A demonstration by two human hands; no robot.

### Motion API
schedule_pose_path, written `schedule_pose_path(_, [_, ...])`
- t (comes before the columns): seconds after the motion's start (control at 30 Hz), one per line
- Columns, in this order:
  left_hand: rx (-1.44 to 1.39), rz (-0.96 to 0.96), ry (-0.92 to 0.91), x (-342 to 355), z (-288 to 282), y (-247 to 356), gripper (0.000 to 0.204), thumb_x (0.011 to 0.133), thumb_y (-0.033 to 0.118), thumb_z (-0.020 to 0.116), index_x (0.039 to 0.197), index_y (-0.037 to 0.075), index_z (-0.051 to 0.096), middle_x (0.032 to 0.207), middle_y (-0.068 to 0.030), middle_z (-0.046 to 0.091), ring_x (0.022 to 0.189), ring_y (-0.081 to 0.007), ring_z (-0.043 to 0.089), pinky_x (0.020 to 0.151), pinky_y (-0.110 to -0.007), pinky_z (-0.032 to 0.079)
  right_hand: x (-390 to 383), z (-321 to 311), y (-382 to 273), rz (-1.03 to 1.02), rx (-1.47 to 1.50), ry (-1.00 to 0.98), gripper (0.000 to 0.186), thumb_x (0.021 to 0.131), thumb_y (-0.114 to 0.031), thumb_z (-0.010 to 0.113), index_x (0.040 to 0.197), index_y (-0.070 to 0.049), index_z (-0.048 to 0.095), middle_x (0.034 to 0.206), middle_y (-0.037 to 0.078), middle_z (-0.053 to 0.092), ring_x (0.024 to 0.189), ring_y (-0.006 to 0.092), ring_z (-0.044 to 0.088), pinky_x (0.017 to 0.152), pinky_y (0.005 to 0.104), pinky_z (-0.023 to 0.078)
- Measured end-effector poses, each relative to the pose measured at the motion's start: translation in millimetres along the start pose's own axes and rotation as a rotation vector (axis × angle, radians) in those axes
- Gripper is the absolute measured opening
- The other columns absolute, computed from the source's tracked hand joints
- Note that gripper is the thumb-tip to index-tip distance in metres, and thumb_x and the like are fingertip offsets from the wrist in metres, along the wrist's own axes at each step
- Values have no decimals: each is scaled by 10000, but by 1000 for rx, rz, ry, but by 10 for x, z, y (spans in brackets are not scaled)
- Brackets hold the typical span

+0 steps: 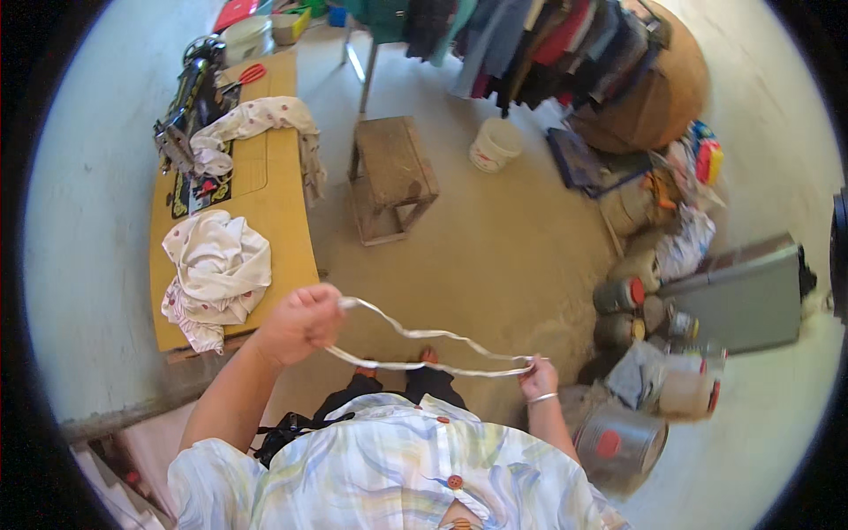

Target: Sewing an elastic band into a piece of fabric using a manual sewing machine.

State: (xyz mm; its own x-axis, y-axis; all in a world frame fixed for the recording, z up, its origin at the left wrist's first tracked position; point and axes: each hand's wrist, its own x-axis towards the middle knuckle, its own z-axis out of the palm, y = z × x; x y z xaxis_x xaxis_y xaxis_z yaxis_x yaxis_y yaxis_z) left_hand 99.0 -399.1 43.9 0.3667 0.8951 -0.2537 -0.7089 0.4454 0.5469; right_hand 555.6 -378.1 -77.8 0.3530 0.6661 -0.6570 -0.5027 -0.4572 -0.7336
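A thin white fabric strip (424, 334) hangs in a long loop between my two hands, in front of my body. My left hand (305, 322) is closed around one end of it, near the front corner of the yellow table. At the other end, my right hand (538, 379) pinches the strip between its fingertips, with a bangle on the wrist. Just left of my left hand, a bunched white cloth with dark spots (216, 265) lies on the sewing table (278, 230). Farther back stands a black sewing machine (190, 115), with another spotted cloth (261, 119) beside it.
Red-handled scissors (252, 74) lie behind the machine. A wooden stool (393, 163) and a white bucket (495, 145) stand on the floor ahead. Clothes (539, 44) hang at the back. Jars (618, 295), a metal drum (621, 442) and bags line the right wall.
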Motion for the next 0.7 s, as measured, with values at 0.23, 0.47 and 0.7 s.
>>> schedule_pose_path(0.23, [732, -241, 176, 916, -311, -930, 266, 765, 159, 615, 993, 38, 550, 832, -49, 604, 762, -115, 572, 697, -256, 457, 1032, 1339, 2, 279, -728, -679, 181, 799, -75, 526, 975, -33, 527, 779, 107, 563, 698, 192, 580, 520, 298, 504])
schedule_pose_path(0.47, [1458, -508, 441, 944, -1258, -2387, 364, 735, 270, 613, 1047, 91, 553, 1039, -149, 567, 930, -315, 549, 790, -371, 442, 1937, 1745, -92, -208, -1942, -1631, 385, 711, -219, 604, 1052, -49, 547, 895, 168, 598, 760, 268, 590, 682, 346, 483])
schedule_pose_path(0.7, [1066, -594, 821, 1252, -739, -2263, 192, 757, 264, 600, 772, 73, 580, 784, -147, 596, 765, -305, 573, 653, -397, 441, 2494, 2444, 242, -152, -2259, -1979, 222, 709, -238, 578, 833, -55, 594, 862, 145, 608, 776, 284, 583, 680, 360, 454])
